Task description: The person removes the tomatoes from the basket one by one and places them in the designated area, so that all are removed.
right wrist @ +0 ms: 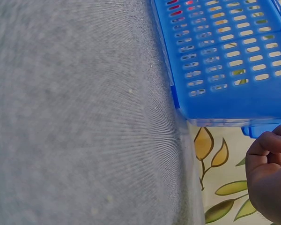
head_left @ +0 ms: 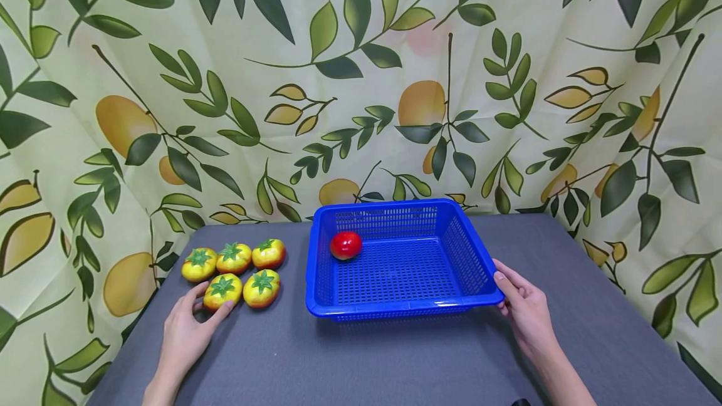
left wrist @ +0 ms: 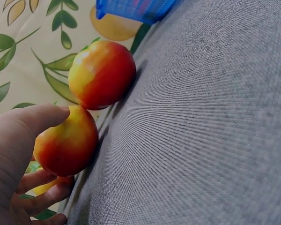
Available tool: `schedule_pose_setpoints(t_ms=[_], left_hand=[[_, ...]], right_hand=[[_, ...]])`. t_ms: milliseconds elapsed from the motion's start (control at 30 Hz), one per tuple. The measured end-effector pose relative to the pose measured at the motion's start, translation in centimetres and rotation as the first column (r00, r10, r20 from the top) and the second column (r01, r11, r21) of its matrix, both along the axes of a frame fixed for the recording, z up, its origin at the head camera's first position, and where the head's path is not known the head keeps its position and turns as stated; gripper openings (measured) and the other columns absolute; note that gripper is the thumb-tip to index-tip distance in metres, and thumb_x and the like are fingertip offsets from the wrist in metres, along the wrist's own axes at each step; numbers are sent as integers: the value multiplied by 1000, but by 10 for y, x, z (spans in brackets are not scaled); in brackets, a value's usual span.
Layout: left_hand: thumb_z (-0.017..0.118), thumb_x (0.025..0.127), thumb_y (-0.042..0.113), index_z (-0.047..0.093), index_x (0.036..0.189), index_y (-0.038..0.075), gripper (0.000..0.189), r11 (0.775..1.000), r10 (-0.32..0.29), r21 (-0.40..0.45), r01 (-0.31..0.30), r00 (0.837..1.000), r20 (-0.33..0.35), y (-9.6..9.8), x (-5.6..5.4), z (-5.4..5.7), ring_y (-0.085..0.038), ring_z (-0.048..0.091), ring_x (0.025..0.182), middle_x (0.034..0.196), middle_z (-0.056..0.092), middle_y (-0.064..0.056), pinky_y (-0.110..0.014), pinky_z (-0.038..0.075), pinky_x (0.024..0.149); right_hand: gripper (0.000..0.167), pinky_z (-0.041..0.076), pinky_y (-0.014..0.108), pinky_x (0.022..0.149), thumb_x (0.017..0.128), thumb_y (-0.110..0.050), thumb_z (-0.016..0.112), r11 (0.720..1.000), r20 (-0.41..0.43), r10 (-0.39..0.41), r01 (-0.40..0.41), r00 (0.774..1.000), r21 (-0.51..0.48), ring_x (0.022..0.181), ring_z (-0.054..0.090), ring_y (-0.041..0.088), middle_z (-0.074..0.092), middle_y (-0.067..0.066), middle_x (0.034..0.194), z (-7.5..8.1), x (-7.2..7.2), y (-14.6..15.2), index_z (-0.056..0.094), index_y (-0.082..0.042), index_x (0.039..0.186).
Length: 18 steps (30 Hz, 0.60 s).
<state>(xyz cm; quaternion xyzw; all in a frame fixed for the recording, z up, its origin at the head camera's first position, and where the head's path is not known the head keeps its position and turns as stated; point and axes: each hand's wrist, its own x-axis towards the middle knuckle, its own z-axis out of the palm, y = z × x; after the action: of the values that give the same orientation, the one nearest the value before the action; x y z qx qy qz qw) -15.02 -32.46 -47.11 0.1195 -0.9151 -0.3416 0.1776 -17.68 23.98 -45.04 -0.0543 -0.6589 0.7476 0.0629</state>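
Observation:
My left hand (head_left: 186,329) is at the front-left tomato (head_left: 222,292), a yellow-and-red one with a green star-shaped top. Its thumb lies against the near right side and its fingers curl round the left. In the left wrist view this tomato (left wrist: 70,145) sits low on the cloth, touching a neighbouring tomato (left wrist: 105,75). On the right, my right hand (head_left: 526,312) pinches the front right corner of the rim of a blue plastic basket (head_left: 395,304). A glossy red tomato (head_left: 346,245), no green top showing, lies inside at the back left.
Three more yellow-and-red tomatoes stand in a back row, including the middle one (head_left: 234,259); another tomato (head_left: 261,289) is at front right of the group. A grey cloth (head_left: 316,362) covers the table. Behind hangs a leaf-patterned curtain (head_left: 350,111).

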Motion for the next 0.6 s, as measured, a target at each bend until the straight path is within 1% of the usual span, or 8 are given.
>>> schedule_pose_setpoints(t_ms=[167, 300, 400, 500, 600], left_hand=[[77, 83, 47, 45, 140, -1, 81, 1000, 0, -2, 0, 1000, -6, 2, -1, 0, -43, 54, 110, 131, 47, -27, -60, 38, 94], [77, 83, 46, 46, 140, -2, 80, 1000, 12, -9, -12, 1000, -25, 1, -1, -2, -42, 55, 109, 132, 48, -26, -59, 39, 94], [77, 84, 44, 46, 139, -3, 80, 999, 26, -18, -26, 999, -44, 1, -1, -2, -41, 54, 110, 132, 49, -24, -58, 37, 95], [78, 84, 40, 46, 138, -5, 77, 998, 48, -26, -50, 995, -86, 2, 0, 1, -40, 50, 112, 129, 49, -24, -59, 35, 95], [79, 84, 32, 48, 136, -4, 71, 996, 78, -16, -82, 984, -162, 8, 4, 9, -41, 46, 114, 126, 49, -24, -59, 32, 96]], right_hand=[[63, 46, 20, 52, 97, -32, 63, 1000, 8, -7, 7, 1000, -3, 56, 51, 7, 65, -1, 80, 0, -1, 2, 43, 3, 145], [62, 46, 19, 51, 97, -31, 63, 1000, 10, -2, 2, 1000, -9, 55, 51, 7, 64, 0, 77, 0, -2, 2, 43, 3, 145], [63, 45, 19, 51, 97, -32, 64, 1000, 13, -3, 3, 1000, -7, 55, 51, 7, 64, 0, 78, -1, -1, 2, 43, 3, 145], [62, 45, 19, 51, 97, -31, 64, 1000, 11, -9, 9, 1000, -10, 55, 51, 7, 64, 0, 78, -2, -1, 1, 43, 3, 145], [60, 45, 18, 50, 97, -29, 64, 1000, -1, -11, 11, 1000, -22, 55, 51, 6, 64, -1, 76, -2, -2, 0, 45, 4, 143]])
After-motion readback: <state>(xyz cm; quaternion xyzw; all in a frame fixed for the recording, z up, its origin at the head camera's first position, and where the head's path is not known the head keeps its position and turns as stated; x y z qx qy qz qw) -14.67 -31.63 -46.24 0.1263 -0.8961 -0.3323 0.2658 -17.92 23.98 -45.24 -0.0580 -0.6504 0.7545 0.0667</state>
